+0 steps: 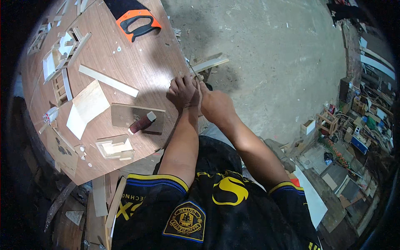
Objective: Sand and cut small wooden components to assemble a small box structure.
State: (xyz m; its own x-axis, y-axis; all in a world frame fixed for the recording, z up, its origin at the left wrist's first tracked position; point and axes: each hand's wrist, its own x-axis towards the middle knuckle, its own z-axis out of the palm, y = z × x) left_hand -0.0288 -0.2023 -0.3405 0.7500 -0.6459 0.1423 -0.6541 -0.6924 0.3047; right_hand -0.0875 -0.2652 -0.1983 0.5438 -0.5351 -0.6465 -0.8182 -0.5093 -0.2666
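Observation:
At the right edge of the wooden table [160,71], my left hand [183,92] presses down with its fingers curled; whatever lies beneath them is hidden. My right hand [217,103] is closed in a fist just beside it, off the table's edge. From between the hands a thin, narrow blade [193,70] points up and away, and a small dark part shows by the right knuckles. The rest of this tool is covered by my fingers. Just beyond the hands, a pale wood strip [212,63] extends to the right, past the table edge.
A handsaw with an orange and black handle [138,24] lies at the table's far end. Wood strips [109,80], a dark red bottle [142,122] on a flat board [121,114], and small wooden frames [64,52] occupy the tabletop. Piled clutter [362,125] lines the right side.

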